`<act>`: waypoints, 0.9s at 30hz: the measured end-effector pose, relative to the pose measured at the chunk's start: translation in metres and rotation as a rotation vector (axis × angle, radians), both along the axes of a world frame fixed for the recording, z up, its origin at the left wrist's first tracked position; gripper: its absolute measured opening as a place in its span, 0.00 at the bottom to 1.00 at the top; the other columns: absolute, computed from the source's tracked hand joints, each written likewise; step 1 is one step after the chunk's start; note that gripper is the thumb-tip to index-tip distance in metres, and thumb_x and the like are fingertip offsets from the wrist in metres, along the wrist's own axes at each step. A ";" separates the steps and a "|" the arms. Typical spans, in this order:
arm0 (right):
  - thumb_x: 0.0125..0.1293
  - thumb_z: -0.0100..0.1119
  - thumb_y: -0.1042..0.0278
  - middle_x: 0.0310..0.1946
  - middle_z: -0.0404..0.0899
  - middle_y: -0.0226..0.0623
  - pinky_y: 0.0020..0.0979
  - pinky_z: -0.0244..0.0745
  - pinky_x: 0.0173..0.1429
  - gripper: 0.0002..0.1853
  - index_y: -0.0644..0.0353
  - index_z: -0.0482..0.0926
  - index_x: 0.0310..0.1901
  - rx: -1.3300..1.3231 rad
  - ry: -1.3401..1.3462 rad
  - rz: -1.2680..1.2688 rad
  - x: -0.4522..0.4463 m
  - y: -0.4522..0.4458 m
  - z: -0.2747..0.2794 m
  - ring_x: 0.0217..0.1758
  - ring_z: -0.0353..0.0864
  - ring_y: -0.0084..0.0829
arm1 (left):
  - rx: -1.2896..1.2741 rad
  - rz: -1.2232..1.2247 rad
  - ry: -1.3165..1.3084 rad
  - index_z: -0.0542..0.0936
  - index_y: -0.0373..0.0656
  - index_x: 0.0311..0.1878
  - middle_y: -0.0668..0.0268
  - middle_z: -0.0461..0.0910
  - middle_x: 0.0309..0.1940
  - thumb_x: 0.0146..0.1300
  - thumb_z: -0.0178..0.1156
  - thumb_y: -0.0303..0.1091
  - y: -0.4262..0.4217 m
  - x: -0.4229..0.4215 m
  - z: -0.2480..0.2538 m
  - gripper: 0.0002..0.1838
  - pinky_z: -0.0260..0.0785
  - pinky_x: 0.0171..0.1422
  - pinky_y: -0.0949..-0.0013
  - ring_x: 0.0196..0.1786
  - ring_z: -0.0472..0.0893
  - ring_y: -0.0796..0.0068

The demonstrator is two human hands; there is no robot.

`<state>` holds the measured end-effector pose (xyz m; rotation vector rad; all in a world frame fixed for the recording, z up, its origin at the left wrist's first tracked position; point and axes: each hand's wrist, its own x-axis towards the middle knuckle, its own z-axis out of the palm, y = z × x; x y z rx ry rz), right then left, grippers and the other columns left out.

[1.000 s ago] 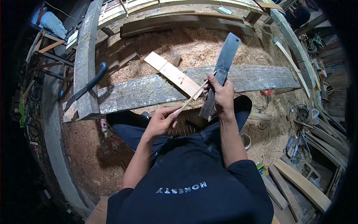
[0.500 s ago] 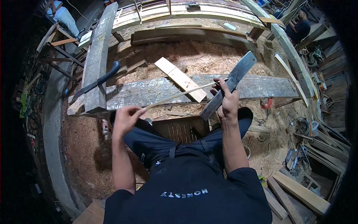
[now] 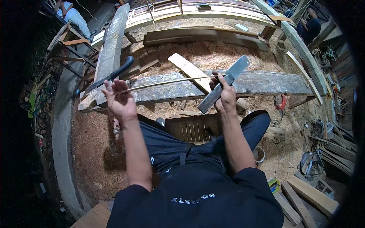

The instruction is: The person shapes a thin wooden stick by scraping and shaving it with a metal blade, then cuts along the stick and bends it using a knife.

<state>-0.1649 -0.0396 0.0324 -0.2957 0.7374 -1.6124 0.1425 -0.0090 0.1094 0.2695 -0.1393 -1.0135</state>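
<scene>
My right hand (image 3: 226,95) is closed around a flat metal blade (image 3: 238,67) with a darker lower bar (image 3: 207,103). Pinched by its thumb and fingers is the right end of a thin, pale wood strip (image 3: 163,83). The strip runs leftward, nearly level, above the bench. My left hand (image 3: 122,102) is turned palm up with its fingers apart, and the strip's left end lies across it without a visible grip. Close beyond that hand, a knife with a curved black handle (image 3: 123,67) rests on the thick beam.
A worn plank bench (image 3: 262,83) crosses in front of me, with a light board (image 3: 190,72) slanting over it. A long beam (image 3: 114,41) stands at left. Below lies a slatted wooden piece (image 3: 192,127). A red-handled tool (image 3: 280,102) lies at right. Two other people sit farther back.
My left hand has moved up and left, turning from a pinch on the strip to an open palm. The strip is now closer to level. The blade has shifted slightly down.
</scene>
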 end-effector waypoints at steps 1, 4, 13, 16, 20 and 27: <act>0.72 0.58 0.68 0.37 0.83 0.40 0.26 0.83 0.43 0.13 0.71 0.80 0.49 -0.006 -0.007 -0.004 0.002 0.000 0.003 0.36 0.83 0.27 | 0.018 0.050 0.117 0.81 0.46 0.53 0.62 0.83 0.30 0.70 0.58 0.44 -0.007 -0.012 0.012 0.16 0.80 0.50 0.65 0.34 0.83 0.70; 0.75 0.53 0.63 0.45 0.83 0.44 0.30 0.84 0.42 0.17 0.69 0.75 0.53 0.047 0.061 0.189 0.006 0.004 0.013 0.35 0.84 0.30 | -0.304 -0.065 -0.282 0.80 0.46 0.43 0.76 0.56 0.16 0.75 0.44 0.57 -0.031 -0.017 0.017 0.25 0.50 0.23 0.74 0.18 0.54 0.83; 0.78 0.44 0.58 0.42 0.84 0.46 0.29 0.81 0.28 0.20 0.72 0.69 0.54 0.119 0.290 0.314 -0.032 0.037 0.013 0.23 0.80 0.25 | -0.339 -0.191 -0.688 0.74 0.43 0.40 0.75 0.53 0.20 0.74 0.37 0.63 -0.049 -0.059 0.121 0.30 0.46 0.25 0.74 0.22 0.52 0.82; 0.77 0.45 0.56 0.37 0.85 0.43 0.26 0.77 0.26 0.22 0.71 0.74 0.52 0.091 0.280 0.350 -0.040 0.047 0.014 0.21 0.78 0.24 | -0.324 -0.157 -0.805 0.72 0.43 0.39 0.75 0.52 0.19 0.74 0.39 0.62 -0.059 -0.073 0.124 0.29 0.45 0.25 0.74 0.21 0.52 0.82; 0.75 0.48 0.56 0.41 0.85 0.43 0.26 0.78 0.27 0.20 0.68 0.75 0.52 0.076 0.317 0.244 -0.035 0.051 0.006 0.23 0.79 0.23 | -0.274 -0.162 -0.844 0.71 0.42 0.36 0.76 0.52 0.18 0.74 0.41 0.62 -0.072 -0.098 0.124 0.29 0.45 0.25 0.73 0.20 0.51 0.83; 0.73 0.44 0.71 0.49 0.82 0.48 0.31 0.82 0.35 0.12 0.69 0.69 0.53 0.021 0.262 0.367 -0.033 0.044 -0.002 0.31 0.83 0.31 | -0.301 -0.155 -0.908 0.68 0.43 0.31 0.76 0.51 0.17 0.70 0.46 0.65 -0.089 -0.122 0.120 0.30 0.43 0.24 0.73 0.19 0.49 0.83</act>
